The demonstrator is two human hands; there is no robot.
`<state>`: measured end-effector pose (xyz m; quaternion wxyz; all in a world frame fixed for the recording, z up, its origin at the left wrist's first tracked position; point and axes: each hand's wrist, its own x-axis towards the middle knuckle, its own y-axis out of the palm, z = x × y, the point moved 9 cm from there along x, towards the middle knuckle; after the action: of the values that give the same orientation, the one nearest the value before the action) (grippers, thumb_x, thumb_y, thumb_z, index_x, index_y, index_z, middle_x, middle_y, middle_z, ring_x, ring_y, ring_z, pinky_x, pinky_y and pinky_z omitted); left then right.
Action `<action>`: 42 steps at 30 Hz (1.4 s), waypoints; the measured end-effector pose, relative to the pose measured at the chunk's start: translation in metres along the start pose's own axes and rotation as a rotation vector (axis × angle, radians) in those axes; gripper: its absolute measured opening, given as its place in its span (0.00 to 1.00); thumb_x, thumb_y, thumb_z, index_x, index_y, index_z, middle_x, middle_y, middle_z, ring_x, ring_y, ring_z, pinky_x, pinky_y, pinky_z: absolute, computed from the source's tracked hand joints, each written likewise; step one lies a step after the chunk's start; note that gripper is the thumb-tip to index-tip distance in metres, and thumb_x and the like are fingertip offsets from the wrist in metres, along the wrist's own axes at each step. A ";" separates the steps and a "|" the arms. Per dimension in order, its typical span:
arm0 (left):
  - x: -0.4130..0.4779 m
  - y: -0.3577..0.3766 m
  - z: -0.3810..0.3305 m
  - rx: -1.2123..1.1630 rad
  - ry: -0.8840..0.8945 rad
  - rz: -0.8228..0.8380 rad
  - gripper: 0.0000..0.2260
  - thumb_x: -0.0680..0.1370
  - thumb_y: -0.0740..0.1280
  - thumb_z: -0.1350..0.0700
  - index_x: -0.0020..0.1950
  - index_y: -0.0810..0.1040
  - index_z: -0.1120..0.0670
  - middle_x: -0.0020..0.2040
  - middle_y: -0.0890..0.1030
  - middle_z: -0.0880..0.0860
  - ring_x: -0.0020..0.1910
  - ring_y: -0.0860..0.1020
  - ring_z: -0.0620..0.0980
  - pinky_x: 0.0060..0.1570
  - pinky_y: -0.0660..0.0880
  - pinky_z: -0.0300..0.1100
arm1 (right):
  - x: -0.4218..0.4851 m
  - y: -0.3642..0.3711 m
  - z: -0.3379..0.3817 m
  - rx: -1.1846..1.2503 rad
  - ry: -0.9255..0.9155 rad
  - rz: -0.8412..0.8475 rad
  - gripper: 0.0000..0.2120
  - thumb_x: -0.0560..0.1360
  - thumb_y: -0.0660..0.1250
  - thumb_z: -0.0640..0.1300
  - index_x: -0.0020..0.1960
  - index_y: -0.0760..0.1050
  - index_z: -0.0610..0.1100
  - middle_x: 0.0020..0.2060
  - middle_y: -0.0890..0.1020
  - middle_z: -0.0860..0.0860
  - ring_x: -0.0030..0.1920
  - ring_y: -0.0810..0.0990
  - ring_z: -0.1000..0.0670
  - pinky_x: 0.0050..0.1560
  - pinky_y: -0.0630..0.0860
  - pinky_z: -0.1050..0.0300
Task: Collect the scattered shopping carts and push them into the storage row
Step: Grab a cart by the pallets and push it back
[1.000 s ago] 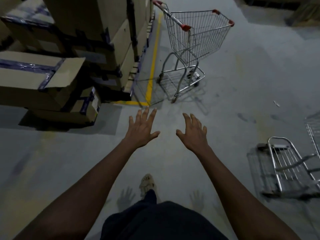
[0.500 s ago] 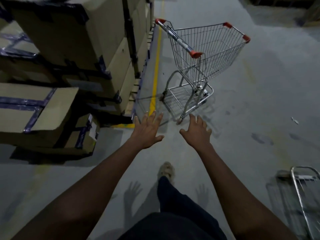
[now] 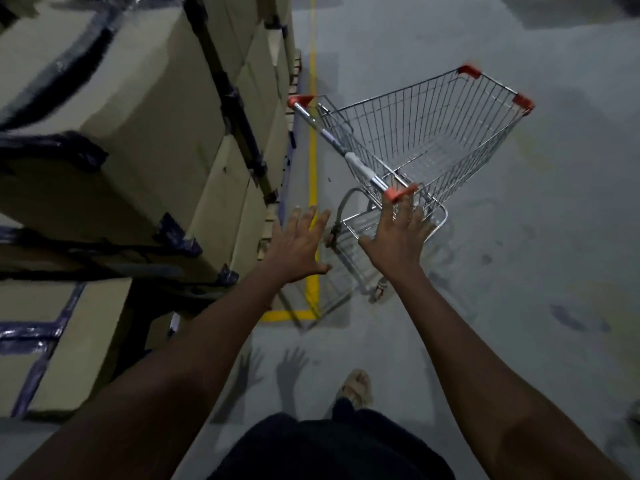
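**cartwrangler:** Both hands are stretched out with fingers spread wide, nothing gripped yet. Right hand (image 3: pixel 398 237) is seen just under the near red end cap of the handle bar (image 3: pixel 349 157), fingertips about level with it; whether it's actually touched can't be told. Left hand (image 3: pixel 298 244) is held further left, over the yellow floor line (image 3: pixel 312 161), clearly apart from the bar.

**aisle9:** So where's the shopping cart (image 3: pixel 426 140) placed relative to all that?

**cartwrangler:** It's parked straight ahead on the grey floor, turned at an angle, so the bar is run diagonally from up-left down to the right hand. Its far end is found close to the stacked cardboard boxes (image 3: pixel 121 133) on the left. Basket looks empty.

**aisle9:** How should the grab be done then?

**cartwrangler:** Probably the bar should be taken with both hands set well apart, the left one reached forward and up toward the far cap. If it's only caught at the near end, the cart could likely be swung into the boxes. Once it's held evenly, it can be squared up and steered off toward the storage row, which isn't visible here.
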<state>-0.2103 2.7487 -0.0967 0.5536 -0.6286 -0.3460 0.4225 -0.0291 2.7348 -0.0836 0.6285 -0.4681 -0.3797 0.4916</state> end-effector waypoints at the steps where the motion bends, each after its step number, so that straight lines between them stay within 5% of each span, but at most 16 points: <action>1: 0.020 -0.007 0.005 -0.005 0.001 -0.006 0.50 0.68 0.68 0.33 0.78 0.39 0.46 0.79 0.47 0.53 0.77 0.48 0.60 0.69 0.53 0.68 | 0.019 -0.002 0.003 0.000 -0.009 0.003 0.41 0.70 0.69 0.58 0.76 0.55 0.44 0.75 0.53 0.35 0.74 0.48 0.30 0.69 0.45 0.28; 10: 0.190 -0.035 0.055 0.106 0.127 0.061 0.52 0.66 0.69 0.33 0.78 0.40 0.48 0.79 0.48 0.54 0.76 0.49 0.61 0.68 0.58 0.67 | 0.143 0.026 0.020 0.069 -0.024 0.189 0.42 0.70 0.68 0.57 0.77 0.52 0.46 0.75 0.57 0.38 0.74 0.57 0.36 0.71 0.54 0.33; 16: 0.303 -0.036 0.094 0.148 0.286 0.106 0.51 0.64 0.72 0.35 0.78 0.49 0.48 0.77 0.57 0.55 0.75 0.54 0.60 0.68 0.58 0.64 | 0.203 0.061 0.017 0.194 0.156 0.315 0.47 0.69 0.71 0.60 0.77 0.49 0.46 0.70 0.64 0.36 0.68 0.67 0.35 0.63 0.69 0.38; 20: 0.364 -0.023 0.107 0.303 0.468 0.169 0.39 0.65 0.71 0.37 0.72 0.64 0.48 0.67 0.71 0.53 0.67 0.67 0.56 0.63 0.65 0.60 | 0.237 0.074 0.018 0.132 0.271 0.315 0.46 0.65 0.73 0.63 0.74 0.57 0.47 0.72 0.57 0.33 0.68 0.67 0.33 0.63 0.71 0.40; 24: 0.403 -0.018 0.102 0.384 0.612 0.312 0.25 0.68 0.71 0.42 0.62 0.74 0.47 0.57 0.79 0.52 0.57 0.76 0.55 0.52 0.71 0.48 | 0.247 0.082 0.021 0.048 0.380 0.298 0.36 0.63 0.74 0.59 0.66 0.68 0.47 0.66 0.62 0.37 0.62 0.70 0.34 0.56 0.74 0.43; 26: 0.410 -0.013 0.096 0.424 0.663 0.368 0.21 0.70 0.70 0.43 0.60 0.77 0.49 0.56 0.80 0.54 0.55 0.77 0.56 0.49 0.73 0.46 | 0.241 0.080 0.021 0.050 0.438 0.244 0.29 0.66 0.71 0.59 0.62 0.69 0.47 0.63 0.65 0.39 0.59 0.72 0.36 0.53 0.74 0.44; 32: 0.405 -0.011 0.085 0.361 0.721 0.194 0.17 0.72 0.66 0.43 0.49 0.81 0.56 0.50 0.82 0.59 0.51 0.80 0.60 0.48 0.76 0.48 | 0.220 0.078 0.015 -0.019 0.551 0.228 0.21 0.70 0.65 0.60 0.50 0.79 0.44 0.50 0.82 0.43 0.51 0.80 0.41 0.48 0.75 0.51; 42: 0.282 -0.006 0.076 0.281 0.752 0.088 0.15 0.70 0.65 0.43 0.42 0.80 0.55 0.43 0.82 0.59 0.44 0.81 0.61 0.42 0.76 0.47 | 0.104 0.073 0.025 -0.098 0.590 0.215 0.20 0.67 0.67 0.60 0.48 0.79 0.45 0.48 0.83 0.43 0.51 0.81 0.41 0.48 0.76 0.51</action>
<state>-0.1653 3.0350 -0.1353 0.7036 -0.6719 -0.0310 0.2293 -0.0477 2.8473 -0.1454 0.6328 -0.6576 -0.1527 0.3792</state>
